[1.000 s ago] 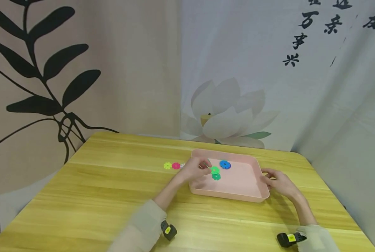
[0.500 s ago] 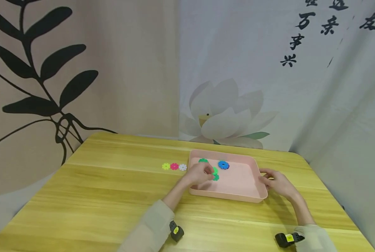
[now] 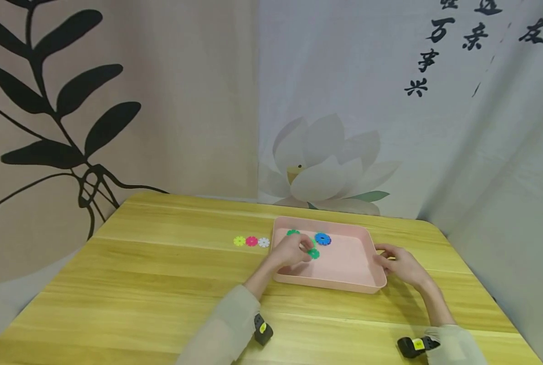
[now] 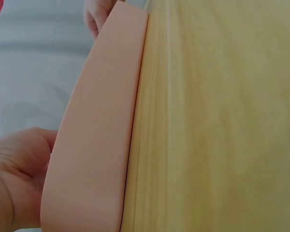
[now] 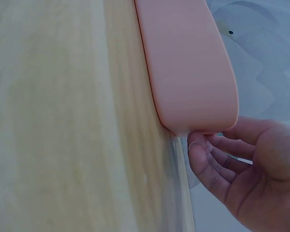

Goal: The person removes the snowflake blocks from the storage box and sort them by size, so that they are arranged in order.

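We see a pink tray (image 3: 344,263) on a wooden table (image 3: 130,299), near the table's far edge and toward its far right corner. The left hand (image 3: 291,251) reaches over the tray's left wall, fingers curled inward and thumb facing them, above a green flower disc (image 3: 315,254) and a light green flower disc (image 3: 314,243) that the fingers mostly cover. We cannot tell whether it pinches either; in the left wrist view the tray wall hides the fingertips. The right hand (image 3: 404,264) holds the tray's right end toward the near right corner, its thumb at the rim and its partly bent fingers against the outer wall.

Inside the tray, we find another green flower disc (image 3: 293,232) by the far left corner and a blue flower disc (image 3: 322,239) near the far edge, a darker one peeking from under it. Just off the tray's left edge, a yellow flower disc (image 3: 239,241), a hot-pink flower disc (image 3: 251,241) and a white flower disc (image 3: 264,243) make a row on the table. Behind the table's far edge hangs a curtain (image 3: 203,101) printed with dark leaves and a lotus.
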